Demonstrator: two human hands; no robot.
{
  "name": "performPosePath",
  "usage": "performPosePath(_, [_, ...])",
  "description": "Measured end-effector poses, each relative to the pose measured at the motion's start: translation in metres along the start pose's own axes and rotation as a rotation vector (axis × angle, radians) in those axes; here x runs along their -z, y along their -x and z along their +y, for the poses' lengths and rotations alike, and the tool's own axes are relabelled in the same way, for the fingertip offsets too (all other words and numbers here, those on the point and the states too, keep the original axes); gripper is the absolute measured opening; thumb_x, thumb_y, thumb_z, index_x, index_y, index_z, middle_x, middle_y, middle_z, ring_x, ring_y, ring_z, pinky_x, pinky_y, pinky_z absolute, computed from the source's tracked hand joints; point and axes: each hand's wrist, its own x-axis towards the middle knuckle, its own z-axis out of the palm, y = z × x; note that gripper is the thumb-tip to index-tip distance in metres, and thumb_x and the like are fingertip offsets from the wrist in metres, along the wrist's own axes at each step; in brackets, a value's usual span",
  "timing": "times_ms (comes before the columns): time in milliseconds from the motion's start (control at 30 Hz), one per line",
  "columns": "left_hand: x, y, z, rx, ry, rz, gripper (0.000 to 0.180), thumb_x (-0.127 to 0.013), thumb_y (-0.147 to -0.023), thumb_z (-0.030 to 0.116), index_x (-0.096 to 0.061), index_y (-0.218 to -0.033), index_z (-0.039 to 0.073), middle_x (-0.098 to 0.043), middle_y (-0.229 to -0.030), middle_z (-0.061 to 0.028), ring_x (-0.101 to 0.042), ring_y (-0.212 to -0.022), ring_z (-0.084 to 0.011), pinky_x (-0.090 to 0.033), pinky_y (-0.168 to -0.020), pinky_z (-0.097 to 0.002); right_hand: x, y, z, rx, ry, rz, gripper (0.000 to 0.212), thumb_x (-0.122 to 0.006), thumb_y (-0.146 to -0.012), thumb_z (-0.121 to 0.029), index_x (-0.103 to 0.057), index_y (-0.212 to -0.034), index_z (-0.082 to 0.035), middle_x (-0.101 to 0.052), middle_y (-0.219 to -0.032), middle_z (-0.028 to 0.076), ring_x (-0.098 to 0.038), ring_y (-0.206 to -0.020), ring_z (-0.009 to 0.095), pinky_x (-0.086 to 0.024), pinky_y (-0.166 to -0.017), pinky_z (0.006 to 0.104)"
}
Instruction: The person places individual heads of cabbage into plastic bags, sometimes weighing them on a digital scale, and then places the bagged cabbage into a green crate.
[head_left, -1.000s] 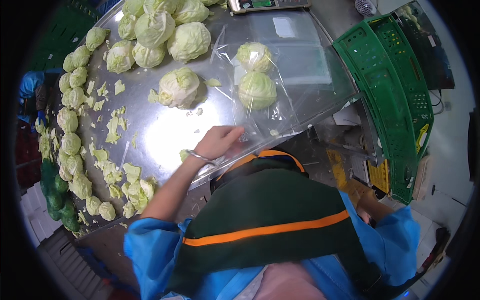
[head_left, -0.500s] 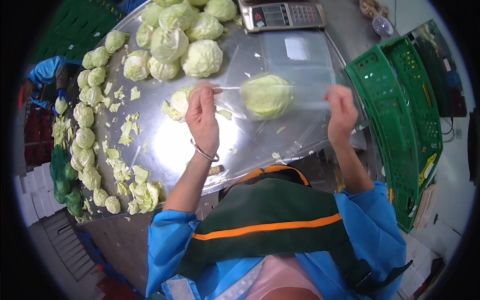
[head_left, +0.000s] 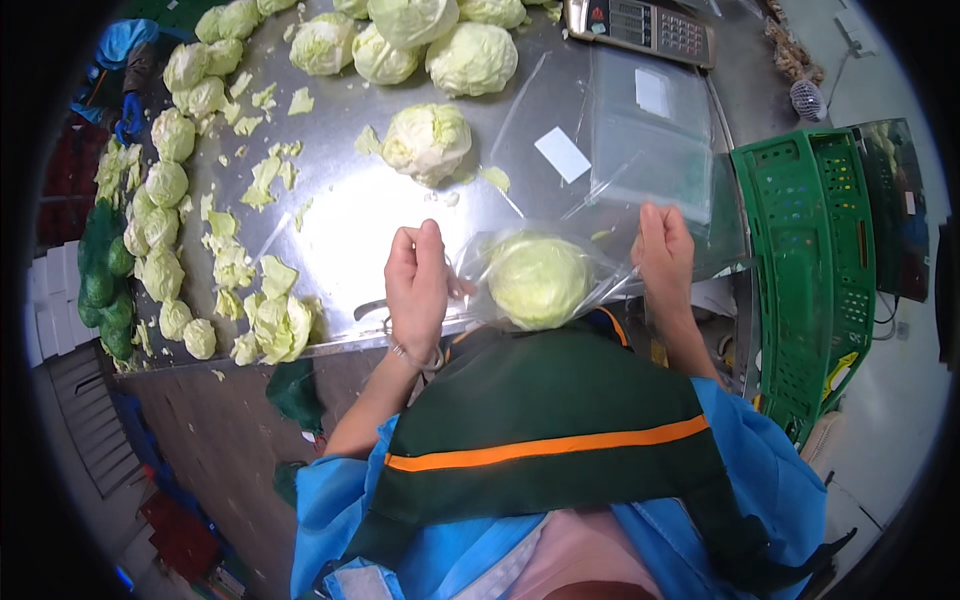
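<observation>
A head of cabbage (head_left: 538,280) sits inside a clear plastic bag (head_left: 477,262), close to my apron at the table's near edge. My left hand (head_left: 417,283) pinches the bag on one side, and my right hand (head_left: 664,254) pinches it on the other, so the film stretches between them. Beyond my left hand lies a single trimmed cabbage (head_left: 428,143) on the metal table (head_left: 340,200). To the far right is a stack of flat clear bags (head_left: 655,140), with a white label (head_left: 562,155) beside it.
Several cabbages (head_left: 472,60) are heaped at the back, and a row of them (head_left: 165,185) lines the left edge. Loose leaves (head_left: 262,180) litter the table. A scale (head_left: 640,28) stands at the far right, green crates (head_left: 800,270) at the right. A co-worker's gloved hand (head_left: 130,118) shows far left.
Both hands have drawn the bagged cabbage toward my body. The white label on the table and the trimmed cabbage now show fully. My view has shifted somewhat.
</observation>
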Motion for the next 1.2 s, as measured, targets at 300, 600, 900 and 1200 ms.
performPosePath(300, [0.037,0.001,-0.051,0.773,-0.34,-0.529,0.02,-0.054,-0.088,0.022,-0.05,-0.094,0.003,-0.05,-0.071,-0.0039,-0.052,-0.051,-0.0126,-0.048,-0.045,-0.0263,0.049,0.027,0.089,-0.356,0.386,-1.002,0.041,-0.061,-0.08,-0.024,-0.05,-0.113,-0.003,-0.059,-0.082,0.009,-0.055,-0.062,0.015,-0.047,-0.055,0.0281])
performPosePath(600, [-0.03,-0.038,-0.028,-0.143,-0.585,-0.648,0.072,-0.064,-0.079,0.02,-0.025,-0.135,0.0,-0.04,-0.129,-0.0158,-0.047,-0.113,-0.0239,-0.038,-0.094,-0.0333,-0.027,0.006,0.048,0.195,0.102,-0.404,0.11,-0.082,-0.056,-0.041,-0.02,-0.137,0.001,-0.025,-0.137,0.024,-0.021,-0.129,0.039,-0.016,-0.107,0.0463])
performPosePath(900, [-0.234,-0.029,0.088,-1.199,-0.607,-0.733,0.048,-0.052,-0.073,-0.005,-0.043,-0.12,-0.005,-0.049,-0.114,-0.0223,-0.051,-0.104,-0.0342,-0.042,-0.087,-0.0383,0.25,-0.09,-0.096,0.429,-0.76,0.438,0.068,-0.07,-0.072,-0.012,-0.033,-0.128,-0.002,-0.052,-0.113,0.011,-0.052,-0.104,0.023,-0.044,-0.09,0.0369])
performPosePath(1200, [-0.184,-0.075,-0.157,-0.66,-1.261,-0.63,0.039,-0.07,-0.069,0.02,-0.058,-0.105,0.012,-0.051,-0.116,-0.0099,-0.045,-0.106,-0.0315,-0.033,-0.089,-0.0432,0.535,-0.291,-0.03,0.496,0.67,0.893,0.11,-0.086,-0.053,-0.032,-0.019,-0.133,0.003,-0.041,-0.126,0.018,-0.044,-0.114,0.027,-0.037,-0.096,0.0344])
